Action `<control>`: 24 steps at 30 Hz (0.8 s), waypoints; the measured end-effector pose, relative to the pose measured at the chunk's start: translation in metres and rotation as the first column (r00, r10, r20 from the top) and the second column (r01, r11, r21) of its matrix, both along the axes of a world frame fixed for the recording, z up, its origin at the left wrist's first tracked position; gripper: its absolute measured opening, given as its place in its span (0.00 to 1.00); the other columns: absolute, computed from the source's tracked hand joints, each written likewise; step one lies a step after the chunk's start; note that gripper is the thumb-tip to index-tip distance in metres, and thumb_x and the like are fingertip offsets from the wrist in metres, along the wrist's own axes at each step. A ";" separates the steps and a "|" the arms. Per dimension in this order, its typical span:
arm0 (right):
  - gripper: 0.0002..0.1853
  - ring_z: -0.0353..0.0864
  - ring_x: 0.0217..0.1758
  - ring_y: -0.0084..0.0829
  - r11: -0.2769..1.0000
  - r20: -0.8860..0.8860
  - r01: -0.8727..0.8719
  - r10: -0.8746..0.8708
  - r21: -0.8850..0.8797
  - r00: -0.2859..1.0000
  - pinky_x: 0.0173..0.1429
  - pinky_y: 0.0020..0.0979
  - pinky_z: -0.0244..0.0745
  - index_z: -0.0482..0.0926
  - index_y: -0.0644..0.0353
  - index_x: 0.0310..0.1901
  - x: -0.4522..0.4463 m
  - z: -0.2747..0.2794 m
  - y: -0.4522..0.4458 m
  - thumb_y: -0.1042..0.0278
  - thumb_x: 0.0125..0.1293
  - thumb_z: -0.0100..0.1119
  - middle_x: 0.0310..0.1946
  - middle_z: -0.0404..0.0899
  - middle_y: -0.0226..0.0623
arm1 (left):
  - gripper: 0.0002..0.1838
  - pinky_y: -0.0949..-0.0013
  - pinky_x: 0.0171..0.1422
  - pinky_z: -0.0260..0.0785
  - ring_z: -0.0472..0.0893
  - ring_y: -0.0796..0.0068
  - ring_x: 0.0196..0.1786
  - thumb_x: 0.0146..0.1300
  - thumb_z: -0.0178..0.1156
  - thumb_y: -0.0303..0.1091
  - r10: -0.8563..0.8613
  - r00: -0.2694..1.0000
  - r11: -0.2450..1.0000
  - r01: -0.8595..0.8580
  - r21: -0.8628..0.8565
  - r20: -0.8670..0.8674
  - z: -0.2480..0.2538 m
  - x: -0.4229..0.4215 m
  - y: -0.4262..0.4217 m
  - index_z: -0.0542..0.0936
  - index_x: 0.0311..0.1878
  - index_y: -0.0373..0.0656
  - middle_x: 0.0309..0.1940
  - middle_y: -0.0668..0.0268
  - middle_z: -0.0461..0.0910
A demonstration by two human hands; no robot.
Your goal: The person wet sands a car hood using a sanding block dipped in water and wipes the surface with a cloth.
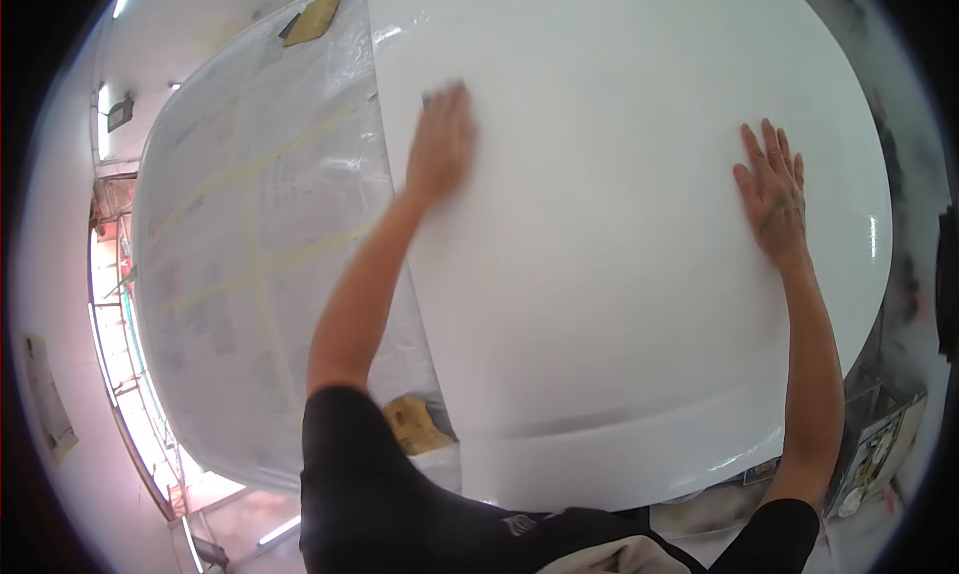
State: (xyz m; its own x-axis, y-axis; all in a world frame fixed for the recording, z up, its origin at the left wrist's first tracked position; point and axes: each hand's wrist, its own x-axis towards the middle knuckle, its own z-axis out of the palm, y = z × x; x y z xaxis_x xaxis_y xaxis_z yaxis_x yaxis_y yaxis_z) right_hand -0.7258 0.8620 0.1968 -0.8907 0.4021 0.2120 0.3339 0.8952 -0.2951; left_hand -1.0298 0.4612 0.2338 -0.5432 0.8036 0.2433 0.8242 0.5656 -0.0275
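A large white glossy panel (pixel 599 274), curved like a car hood, spreads under both arms. My left hand (pixel 443 142) is on its left part, near the edge of the plastic sheeting; it is blurred, and a small dark edge of something shows at its fingertips. The fingers look close together over a thin dark piece that is mostly hidden. On the right part of the panel, my right hand (pixel 773 194) lies flat with its fingers spread and holds nothing.
Clear plastic sheeting (pixel 250 214) with yellow tape lines covers the surface on the left. Brown paper pieces lie at its top (pixel 313 16) and bottom (pixel 415 424). A cluttered metal stand (pixel 879 439) is at the lower right, beside the panel.
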 end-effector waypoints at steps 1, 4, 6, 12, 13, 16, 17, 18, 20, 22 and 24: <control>0.28 0.50 0.87 0.43 1.000 -0.003 0.008 -0.008 -0.003 1.000 0.88 0.52 0.39 0.68 0.41 0.79 -0.001 -0.001 0.001 0.48 0.80 0.50 0.83 0.57 0.36 | 0.29 0.48 0.87 0.47 0.59 0.45 0.83 0.79 0.48 0.39 0.030 0.996 0.998 -0.025 -0.058 0.084 0.011 0.063 -0.022 0.65 0.77 0.33 0.80 0.46 0.61; 0.28 0.50 0.87 0.41 0.999 -0.003 0.021 -0.021 0.027 1.000 0.88 0.52 0.41 0.68 0.41 0.78 -0.001 0.001 0.003 0.48 0.80 0.50 0.83 0.58 0.36 | 0.27 0.48 0.87 0.46 0.58 0.47 0.83 0.79 0.49 0.35 -0.038 0.978 0.988 0.067 -0.137 0.204 0.034 0.120 -0.056 0.68 0.76 0.36 0.81 0.51 0.62; 0.28 0.50 0.87 0.41 0.999 0.011 0.009 -0.009 0.032 1.000 0.88 0.52 0.41 0.68 0.41 0.78 0.000 -0.003 0.004 0.48 0.80 0.50 0.83 0.58 0.36 | 0.26 0.48 0.87 0.47 0.58 0.49 0.84 0.80 0.47 0.36 -0.031 0.990 0.992 0.047 -0.116 0.136 0.013 0.031 -0.038 0.69 0.76 0.37 0.80 0.53 0.63; 0.28 0.50 0.88 0.41 1.000 0.018 0.005 -0.005 0.030 1.000 0.88 0.52 0.41 0.68 0.41 0.79 0.003 -0.004 0.005 0.48 0.81 0.48 0.83 0.57 0.35 | 0.26 0.47 0.82 0.56 0.68 0.42 0.74 0.82 0.42 0.41 0.261 0.960 0.965 -0.254 0.069 -0.106 -0.020 -0.138 0.055 0.70 0.71 0.31 0.72 0.44 0.70; 0.28 0.50 0.88 0.41 1.000 0.019 0.014 -0.015 0.027 1.000 0.88 0.52 0.41 0.68 0.41 0.79 0.002 -0.004 0.004 0.48 0.81 0.47 0.83 0.57 0.35 | 0.26 0.47 0.82 0.55 0.67 0.42 0.75 0.81 0.43 0.41 0.151 0.981 0.988 -0.145 0.061 -0.121 -0.019 -0.114 0.034 0.70 0.72 0.30 0.73 0.43 0.69; 0.28 0.49 0.88 0.40 1.000 0.020 0.005 -0.005 0.004 1.000 0.88 0.52 0.40 0.68 0.41 0.79 0.000 -0.003 0.001 0.49 0.81 0.47 0.84 0.56 0.35 | 0.29 0.45 0.86 0.48 0.59 0.44 0.82 0.78 0.49 0.38 0.013 1.000 1.000 -0.013 -0.010 0.025 0.011 0.027 -0.040 0.65 0.76 0.31 0.79 0.44 0.61; 0.28 0.49 0.88 0.40 1.000 0.014 0.013 -0.013 0.006 1.000 0.88 0.52 0.40 0.68 0.41 0.79 -0.001 -0.003 0.003 0.49 0.81 0.47 0.84 0.56 0.34 | 0.29 0.45 0.87 0.47 0.58 0.45 0.82 0.78 0.49 0.37 0.058 0.993 0.996 -0.051 -0.075 0.098 0.028 0.081 -0.056 0.65 0.77 0.31 0.80 0.44 0.60; 0.28 0.50 0.88 0.40 0.999 0.021 0.017 -0.018 0.031 1.000 0.88 0.52 0.40 0.68 0.41 0.79 -0.002 -0.004 0.003 0.49 0.81 0.47 0.84 0.57 0.35 | 0.28 0.46 0.87 0.47 0.60 0.44 0.82 0.79 0.48 0.35 0.088 0.981 0.990 -0.067 -0.125 0.173 0.038 0.116 -0.070 0.66 0.76 0.31 0.78 0.44 0.62; 0.28 0.50 0.88 0.40 1.000 0.022 0.021 -0.021 0.005 1.000 0.88 0.52 0.40 0.68 0.42 0.79 -0.002 -0.003 -0.002 0.48 0.81 0.48 0.83 0.57 0.35 | 0.27 0.46 0.87 0.49 0.61 0.44 0.81 0.79 0.47 0.35 -0.013 0.996 0.996 0.020 -0.086 0.087 0.028 0.052 -0.074 0.66 0.76 0.31 0.77 0.43 0.64; 0.28 0.50 0.88 0.40 1.000 0.011 0.018 -0.018 -0.003 1.000 0.88 0.52 0.39 0.68 0.42 0.79 -0.004 -0.003 0.002 0.48 0.80 0.48 0.83 0.58 0.36 | 0.25 0.46 0.84 0.54 0.66 0.43 0.78 0.81 0.43 0.36 -0.069 0.995 0.997 0.070 0.013 -0.075 0.007 -0.057 -0.047 0.69 0.73 0.31 0.75 0.43 0.68; 0.29 0.50 0.88 0.40 1.000 -0.001 -0.002 0.002 -0.022 1.000 0.88 0.52 0.39 0.68 0.42 0.79 -0.003 0.001 0.000 0.48 0.80 0.48 0.83 0.58 0.36 | 0.24 0.45 0.75 0.63 0.71 0.41 0.70 0.81 0.41 0.39 0.169 0.985 0.978 -0.170 0.122 0.016 0.018 -0.145 0.000 0.73 0.67 0.32 0.68 0.44 0.74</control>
State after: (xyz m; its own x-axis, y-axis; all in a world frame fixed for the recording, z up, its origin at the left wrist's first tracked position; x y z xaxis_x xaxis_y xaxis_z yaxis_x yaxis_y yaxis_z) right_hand -0.7291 0.8615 0.1981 -0.8911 0.4053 0.2042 0.3319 0.8889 -0.3157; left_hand -1.1745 0.4610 0.2517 -0.6705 0.6639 0.3311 0.7161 0.6958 0.0550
